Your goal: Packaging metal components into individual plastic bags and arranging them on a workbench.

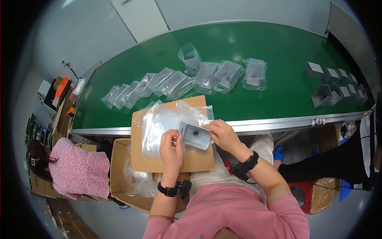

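In front of me my left hand (172,149) and my right hand (223,135) hold a grey metal box-shaped housing (202,140) with ribbed edges and a small black square on its face. My left fingers are closed on its left side, while my right fingers pinch the upper right corner. Beneath it a pile of clear plastic bags (153,133) lies on a flat cardboard piece (195,163). Whether the housing is partly inside a bag, I cannot make out.
Several bagged housings (207,75) line the green table (278,47), one bag (190,59) standing upright. Bare housings (321,95) stand at the far right. Below left is an open carton (119,171) with plastic. One person (81,167) is at the left, another (330,167) at the right.
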`<action>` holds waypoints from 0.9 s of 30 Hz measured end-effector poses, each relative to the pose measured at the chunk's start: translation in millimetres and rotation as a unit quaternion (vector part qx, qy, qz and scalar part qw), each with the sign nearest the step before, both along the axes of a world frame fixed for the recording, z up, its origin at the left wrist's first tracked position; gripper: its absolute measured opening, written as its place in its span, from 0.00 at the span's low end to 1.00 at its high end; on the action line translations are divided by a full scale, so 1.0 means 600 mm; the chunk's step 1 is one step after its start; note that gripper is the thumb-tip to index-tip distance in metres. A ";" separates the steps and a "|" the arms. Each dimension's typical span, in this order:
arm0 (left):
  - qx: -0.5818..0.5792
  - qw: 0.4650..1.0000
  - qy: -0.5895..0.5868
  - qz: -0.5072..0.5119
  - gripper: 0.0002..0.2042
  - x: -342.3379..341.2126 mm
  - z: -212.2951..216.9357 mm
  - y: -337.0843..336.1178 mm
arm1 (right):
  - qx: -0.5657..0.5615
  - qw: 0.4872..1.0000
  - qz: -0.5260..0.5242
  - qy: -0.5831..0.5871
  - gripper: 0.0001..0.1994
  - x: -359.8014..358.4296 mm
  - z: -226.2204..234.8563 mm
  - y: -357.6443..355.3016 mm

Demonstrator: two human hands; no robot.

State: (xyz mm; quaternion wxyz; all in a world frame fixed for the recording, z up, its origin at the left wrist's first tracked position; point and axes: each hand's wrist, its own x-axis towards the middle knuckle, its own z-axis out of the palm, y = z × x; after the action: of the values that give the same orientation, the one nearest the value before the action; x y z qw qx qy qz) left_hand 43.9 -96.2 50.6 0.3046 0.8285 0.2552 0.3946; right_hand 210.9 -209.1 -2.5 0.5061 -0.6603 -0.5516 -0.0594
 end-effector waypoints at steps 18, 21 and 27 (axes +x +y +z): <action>0.058 0.998 0.007 -0.031 0.04 0.001 -0.007 -0.018 | 0.000 1.000 0.008 -0.006 0.15 -0.003 0.015 0.000; 0.106 0.994 0.006 0.034 0.04 -0.001 -0.016 -0.012 | -0.009 1.000 0.001 0.006 0.16 -0.013 0.022 -0.002; -0.045 0.996 -0.008 0.078 0.11 0.011 -0.009 -0.026 | -0.021 0.998 0.025 -0.046 0.20 -0.012 0.033 -0.008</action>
State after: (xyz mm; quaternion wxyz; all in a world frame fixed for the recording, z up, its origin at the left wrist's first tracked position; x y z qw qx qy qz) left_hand 50.3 -112.0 45.4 0.3116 0.7886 0.3340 0.4116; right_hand 203.5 -213.6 17.5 0.4677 -0.6530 -0.5921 -0.0657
